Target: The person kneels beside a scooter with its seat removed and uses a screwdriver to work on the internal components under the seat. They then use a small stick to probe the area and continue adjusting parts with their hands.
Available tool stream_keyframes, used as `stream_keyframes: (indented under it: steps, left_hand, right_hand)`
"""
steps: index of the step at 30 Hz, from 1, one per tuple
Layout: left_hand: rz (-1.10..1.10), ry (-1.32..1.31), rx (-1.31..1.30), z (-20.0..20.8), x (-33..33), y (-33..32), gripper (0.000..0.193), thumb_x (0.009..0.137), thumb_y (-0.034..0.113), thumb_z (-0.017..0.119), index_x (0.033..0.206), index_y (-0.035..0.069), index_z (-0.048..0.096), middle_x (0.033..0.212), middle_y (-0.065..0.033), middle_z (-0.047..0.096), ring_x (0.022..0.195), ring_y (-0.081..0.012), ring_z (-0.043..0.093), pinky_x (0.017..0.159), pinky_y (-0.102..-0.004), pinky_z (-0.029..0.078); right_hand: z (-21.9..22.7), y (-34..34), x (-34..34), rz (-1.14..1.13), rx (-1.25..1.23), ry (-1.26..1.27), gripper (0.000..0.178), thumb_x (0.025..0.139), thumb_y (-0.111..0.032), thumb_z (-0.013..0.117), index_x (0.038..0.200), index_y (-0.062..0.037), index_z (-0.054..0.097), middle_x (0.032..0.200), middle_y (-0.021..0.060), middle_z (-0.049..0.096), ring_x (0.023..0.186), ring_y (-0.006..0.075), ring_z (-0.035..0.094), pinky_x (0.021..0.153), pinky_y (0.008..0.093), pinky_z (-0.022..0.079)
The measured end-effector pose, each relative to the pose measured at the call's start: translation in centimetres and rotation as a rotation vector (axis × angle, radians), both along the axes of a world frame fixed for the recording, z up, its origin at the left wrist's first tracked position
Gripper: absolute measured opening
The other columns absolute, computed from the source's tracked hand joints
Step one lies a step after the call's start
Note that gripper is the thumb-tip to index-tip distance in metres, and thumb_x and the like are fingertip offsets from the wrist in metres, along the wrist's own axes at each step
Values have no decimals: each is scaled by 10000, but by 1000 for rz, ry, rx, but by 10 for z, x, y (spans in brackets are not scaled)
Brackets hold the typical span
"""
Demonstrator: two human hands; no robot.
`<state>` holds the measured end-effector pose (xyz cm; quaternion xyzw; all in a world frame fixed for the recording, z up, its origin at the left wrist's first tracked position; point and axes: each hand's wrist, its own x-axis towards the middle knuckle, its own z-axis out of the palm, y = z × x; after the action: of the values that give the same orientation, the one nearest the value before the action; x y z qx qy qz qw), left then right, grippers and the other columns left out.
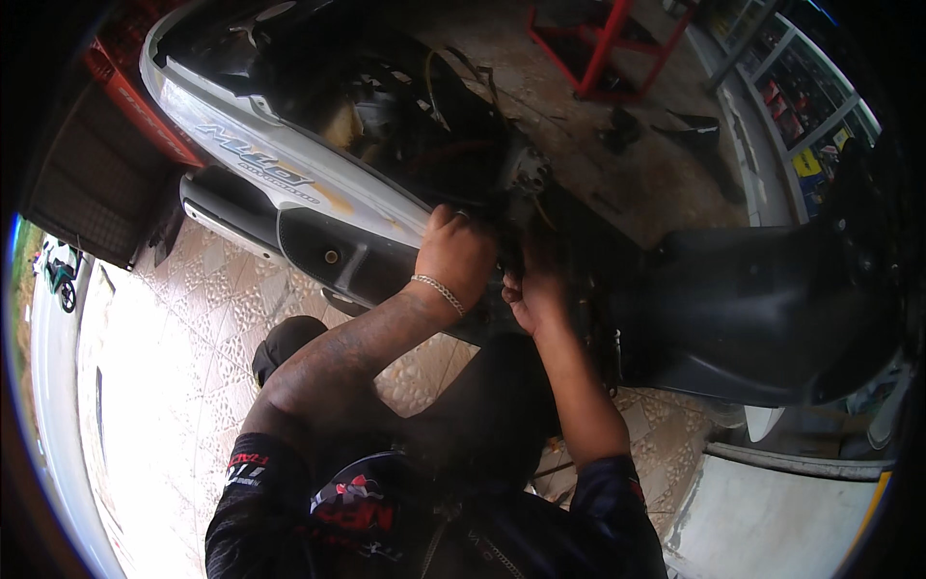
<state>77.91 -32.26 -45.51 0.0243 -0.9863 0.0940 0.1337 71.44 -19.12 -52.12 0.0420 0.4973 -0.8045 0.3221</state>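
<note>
A partly stripped motor scooter stands in front of me, with a white side panel (289, 159) on its left part and a dark opened middle section (424, 125). My left hand (455, 256), with a chain bracelet at the wrist, is closed at the panel's lower right end; its fingertips are hidden by the back of the hand. Close beside it, my right hand (536, 288) reaches into the same dark gap with its fingers curled together. Whatever lies between the fingers is too dark to make out. Below the panel runs a black footboard (333, 253).
A black scooter seat (743, 309) extends to the right. At the back stands a red metal frame (593, 53), with dark loose parts (690, 130) on the tiled floor nearby. A glass display case (810, 96) lines the far right. A white-topped surface (772, 521) fills the lower right.
</note>
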Motion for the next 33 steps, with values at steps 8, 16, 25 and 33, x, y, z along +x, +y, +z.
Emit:
stream_keyframes:
  steps: [8,16,25,33]
  left_hand:
    - [-40,42,38,-3,1,-2,81,793,145,621,780,164,699,810,-25,681,836,-184,654,872,-351,405]
    - [-38,43,60,-1,1,-2,81,798,140,613,794,159,691,810,-22,683,834,-184,653,872,-353,402]
    - [-4,-8,36,2,1,0,82,792,148,614,832,138,685,854,-39,680,864,-191,655,882,-352,398]
    - [-15,-43,58,4,3,-1,76,785,144,622,836,125,675,878,-44,677,871,-193,650,897,-354,398]
  right_hand:
    - [3,32,-25,87,687,1646,540,916,-339,697,1377,-124,517,1089,169,613,908,363,658,761,408,562]
    - [21,24,-26,130,833,1787,466,929,-361,664,1288,-72,595,967,131,614,832,320,631,697,414,529]
    - [14,6,-12,231,-144,-149,321,968,-318,606,1234,-139,591,898,-11,608,661,87,571,454,215,401]
    - [14,29,-5,435,-285,477,687,914,-167,685,1502,-49,348,1430,127,487,1172,252,607,963,349,524]
